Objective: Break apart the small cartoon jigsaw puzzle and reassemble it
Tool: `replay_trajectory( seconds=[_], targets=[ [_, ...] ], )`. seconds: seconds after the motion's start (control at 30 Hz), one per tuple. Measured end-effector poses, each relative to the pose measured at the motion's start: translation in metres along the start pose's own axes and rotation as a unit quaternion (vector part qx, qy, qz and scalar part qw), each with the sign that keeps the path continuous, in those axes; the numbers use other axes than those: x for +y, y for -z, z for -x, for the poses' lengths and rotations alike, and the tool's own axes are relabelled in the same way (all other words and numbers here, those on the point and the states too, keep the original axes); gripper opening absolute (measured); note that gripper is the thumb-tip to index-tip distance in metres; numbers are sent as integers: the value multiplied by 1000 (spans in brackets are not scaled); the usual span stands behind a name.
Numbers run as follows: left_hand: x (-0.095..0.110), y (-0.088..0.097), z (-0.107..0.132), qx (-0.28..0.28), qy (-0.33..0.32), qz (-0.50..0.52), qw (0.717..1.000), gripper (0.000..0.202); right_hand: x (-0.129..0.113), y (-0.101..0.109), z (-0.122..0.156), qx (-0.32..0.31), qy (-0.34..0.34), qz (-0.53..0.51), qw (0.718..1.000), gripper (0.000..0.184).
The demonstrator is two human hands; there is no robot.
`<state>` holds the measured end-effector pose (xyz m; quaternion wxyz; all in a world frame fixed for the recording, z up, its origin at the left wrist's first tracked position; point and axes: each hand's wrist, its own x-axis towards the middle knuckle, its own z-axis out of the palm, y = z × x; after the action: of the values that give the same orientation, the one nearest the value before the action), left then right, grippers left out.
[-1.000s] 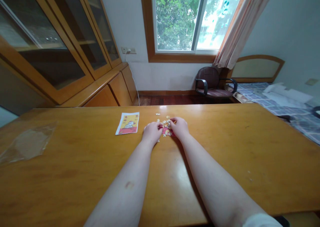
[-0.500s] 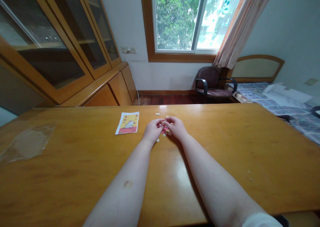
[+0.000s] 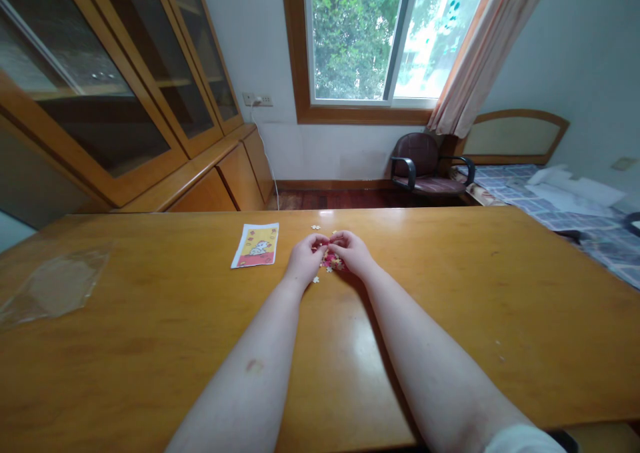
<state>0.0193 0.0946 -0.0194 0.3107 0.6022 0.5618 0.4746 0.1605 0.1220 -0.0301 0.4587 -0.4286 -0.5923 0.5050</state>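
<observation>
My left hand (image 3: 305, 256) and my right hand (image 3: 352, 250) meet at the fingertips over a small heap of jigsaw puzzle pieces (image 3: 332, 261), pink and pale in colour. Both hands have curled fingers pinched on puzzle pieces, though the fingers cover most of what they hold. One loose piece (image 3: 315, 227) lies beyond the hands, and another (image 3: 316, 280) is beside my left wrist. A picture card (image 3: 256, 245), yellow and pink with a white animal on it, lies flat to the left of my left hand.
The wooden table (image 3: 150, 346) spans the view. A clear plastic bag (image 3: 57, 283) lies at its left. Beyond stand a glass-fronted cabinet (image 3: 200, 140), an office chair (image 3: 423, 163) and a bed (image 3: 505, 176) with a checked cover.
My fingertips have shifted slightly at the meeting point, with the thumbs and fingers now closer together. The heap, the loose pieces and the card stay where they were.
</observation>
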Motion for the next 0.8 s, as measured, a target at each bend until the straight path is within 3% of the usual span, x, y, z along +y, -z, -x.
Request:
replay_trajectory(
  seconds=[0.4, 0.63, 0.8],
  targets=[
    [-2, -2, -1, 7, 23, 20, 1000, 16, 1, 7, 0, 100, 42, 106, 988, 18],
    [-5, -1, -3, 7, 25, 41, 999, 18, 1, 7, -3, 94, 34, 37, 994, 20],
    [-7, 7, -3, 36, 55, -131, 989, 18, 0, 15, -4, 166, -11, 192, 967, 19]
  ],
)
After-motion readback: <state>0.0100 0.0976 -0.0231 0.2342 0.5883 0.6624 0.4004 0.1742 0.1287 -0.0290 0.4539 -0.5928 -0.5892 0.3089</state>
